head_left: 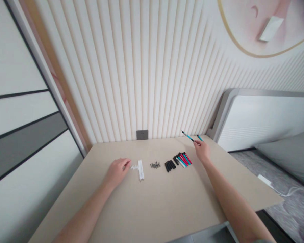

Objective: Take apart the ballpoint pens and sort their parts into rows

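Observation:
My right hand (pixel 202 150) is raised over the back right of the table, closed on a slim pen (pixel 187 136) with blue, black and white parts. The pen tilts up to the left. My left hand (pixel 118 171) rests low over the table with fingers curled together; whatever they may hold is hidden. Beside its fingertips lie small white pieces (pixel 134 167), touching or close to several long white rods (pixel 141 170). To the right are a cluster of small grey metal-looking pieces (pixel 155 165), a row of black tubes (pixel 170 165) and several coloured pens or barrels (pixel 183 159).
A blue and black pen-like piece (pixel 200 137) lies by the table's back edge. All the parts sit on a beige table (pixel 154 206) against a ribbed wall with a dark socket (pixel 142 135). A grey tray-like object (pixel 205 234) is at the front edge, and a bed headboard (pixel 263 118) stands right.

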A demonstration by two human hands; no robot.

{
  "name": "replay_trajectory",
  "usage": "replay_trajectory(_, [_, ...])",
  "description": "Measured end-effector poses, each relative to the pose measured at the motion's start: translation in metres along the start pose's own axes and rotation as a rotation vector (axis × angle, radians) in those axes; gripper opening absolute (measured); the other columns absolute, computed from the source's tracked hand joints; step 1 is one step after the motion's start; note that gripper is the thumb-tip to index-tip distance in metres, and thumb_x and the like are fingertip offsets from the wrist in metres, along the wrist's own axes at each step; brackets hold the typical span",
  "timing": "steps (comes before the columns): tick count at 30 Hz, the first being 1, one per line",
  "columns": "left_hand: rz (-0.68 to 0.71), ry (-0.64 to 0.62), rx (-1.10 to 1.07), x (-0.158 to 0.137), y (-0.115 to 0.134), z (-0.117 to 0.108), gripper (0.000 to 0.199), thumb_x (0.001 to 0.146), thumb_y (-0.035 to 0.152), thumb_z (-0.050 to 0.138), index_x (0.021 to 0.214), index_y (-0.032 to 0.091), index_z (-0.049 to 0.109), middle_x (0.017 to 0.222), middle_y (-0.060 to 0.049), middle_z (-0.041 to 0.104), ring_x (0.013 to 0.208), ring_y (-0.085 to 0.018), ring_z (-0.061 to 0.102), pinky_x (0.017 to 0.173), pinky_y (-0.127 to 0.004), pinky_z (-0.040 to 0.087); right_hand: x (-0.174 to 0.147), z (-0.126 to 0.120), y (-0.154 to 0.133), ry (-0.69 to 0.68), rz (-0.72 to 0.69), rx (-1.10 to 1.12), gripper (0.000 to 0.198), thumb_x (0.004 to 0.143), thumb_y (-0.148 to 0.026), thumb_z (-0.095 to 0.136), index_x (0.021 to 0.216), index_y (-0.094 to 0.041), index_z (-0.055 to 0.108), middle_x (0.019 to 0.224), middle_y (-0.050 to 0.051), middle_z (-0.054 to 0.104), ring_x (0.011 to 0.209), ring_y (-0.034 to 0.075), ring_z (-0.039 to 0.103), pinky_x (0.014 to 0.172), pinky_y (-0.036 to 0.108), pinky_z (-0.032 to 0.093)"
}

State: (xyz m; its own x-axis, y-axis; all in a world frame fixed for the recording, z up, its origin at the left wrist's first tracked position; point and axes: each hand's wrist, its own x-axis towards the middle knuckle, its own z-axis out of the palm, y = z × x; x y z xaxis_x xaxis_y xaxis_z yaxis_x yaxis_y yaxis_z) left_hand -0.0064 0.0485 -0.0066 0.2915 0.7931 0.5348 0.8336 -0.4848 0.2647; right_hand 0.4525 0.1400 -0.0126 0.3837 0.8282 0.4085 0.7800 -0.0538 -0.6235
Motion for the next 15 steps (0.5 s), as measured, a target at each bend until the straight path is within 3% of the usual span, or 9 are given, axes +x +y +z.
replay_trajectory(7, [0.004,-0.005,-0.003,0.000,0.001,0.003,0.024,0.094,0.033,0.045,0.088,0.020,0.064,0.084,-0.003,0.069,0.080,-0.019,0.063,0.077,-0.032,0.046,0.043,-0.037,0.094,0.014,0.318,-0.204,0.041,0.082,-0.037,0.051,0.104,-0.011,0.074,0.095,0.019,0.071,0.088,0.034,0.064,0.073,0.041,0.048])
replay_trajectory(11, [0.013,-0.022,-0.013,0.000,0.001,0.005,0.024,0.094,0.033,0.045,0.088,0.021,0.065,0.083,-0.002,0.069,0.079,-0.018,0.063,0.077,-0.031,0.045,0.059,-0.029,0.120,-0.006,0.382,-0.247,0.041,0.081,-0.039,0.052,0.105,-0.014,0.073,0.101,0.019,0.070,0.093,0.034,0.064,0.076,0.041,0.048])
replay_trajectory(15, [0.007,-0.029,-0.015,0.000,0.003,0.003,0.025,0.094,0.035,0.045,0.087,0.020,0.064,0.083,-0.002,0.069,0.078,-0.017,0.062,0.076,-0.030,0.046,0.076,-0.013,0.128,-0.038,0.414,-0.274,0.039,0.078,-0.042,0.055,0.104,-0.020,0.074,0.100,0.017,0.071,0.094,0.034,0.064,0.077,0.043,0.048])
